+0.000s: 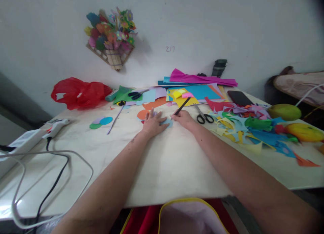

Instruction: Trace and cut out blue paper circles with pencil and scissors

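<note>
My right hand (pixel 186 119) grips a dark pencil (pixel 183 105), its lower end close to a light blue paper piece (pixel 169 123) on the table. Fingers spread, my left hand (pixel 153 124) lies flat and presses the left part of that paper. Just behind the left hand is an orange paper circle (pixel 142 114), with other paper pieces partly hidden under the fingers. Black-handled scissors (pixel 205 118) lie to the right of my right hand. Three overlapping paper circles in purple, green and blue (pixel 106 121) rest farther left.
Paper scraps (pixel 243 124) heap on the right, near mangoes (pixel 285 111) and a dark phone (pixel 240 98). Coloured sheets (pixel 199 92), a second pair of scissors (pixel 135 94) and a red plastic bag (pixel 79 92) lie at the back. A power strip (pixel 57 128) and cables (pixel 60 171) occupy the left.
</note>
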Tool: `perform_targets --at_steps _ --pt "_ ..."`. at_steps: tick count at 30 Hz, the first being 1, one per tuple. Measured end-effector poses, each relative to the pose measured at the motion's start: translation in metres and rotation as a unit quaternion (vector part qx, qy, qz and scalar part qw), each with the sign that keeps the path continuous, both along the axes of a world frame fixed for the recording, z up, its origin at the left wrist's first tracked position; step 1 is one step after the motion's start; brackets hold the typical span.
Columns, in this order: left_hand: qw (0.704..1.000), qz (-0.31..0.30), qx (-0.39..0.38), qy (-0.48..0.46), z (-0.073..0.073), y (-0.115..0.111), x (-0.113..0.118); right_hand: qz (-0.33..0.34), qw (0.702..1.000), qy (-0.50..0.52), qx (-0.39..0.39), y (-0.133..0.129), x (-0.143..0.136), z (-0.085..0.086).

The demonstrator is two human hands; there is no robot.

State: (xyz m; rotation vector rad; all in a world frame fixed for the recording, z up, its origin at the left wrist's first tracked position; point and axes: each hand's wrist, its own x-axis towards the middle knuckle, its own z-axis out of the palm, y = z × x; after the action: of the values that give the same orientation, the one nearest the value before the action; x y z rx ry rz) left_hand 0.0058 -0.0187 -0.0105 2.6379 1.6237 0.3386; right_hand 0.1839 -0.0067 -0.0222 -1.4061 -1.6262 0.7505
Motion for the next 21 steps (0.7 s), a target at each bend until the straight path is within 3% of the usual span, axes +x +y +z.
perform_targets --at_steps 21 --pt "1.000 0.000 0.002 0.004 -0.0001 0.0006 -0.0001 -0.006 1.000 -0.004 -0.006 -0.0016 -0.0003 0.0018"
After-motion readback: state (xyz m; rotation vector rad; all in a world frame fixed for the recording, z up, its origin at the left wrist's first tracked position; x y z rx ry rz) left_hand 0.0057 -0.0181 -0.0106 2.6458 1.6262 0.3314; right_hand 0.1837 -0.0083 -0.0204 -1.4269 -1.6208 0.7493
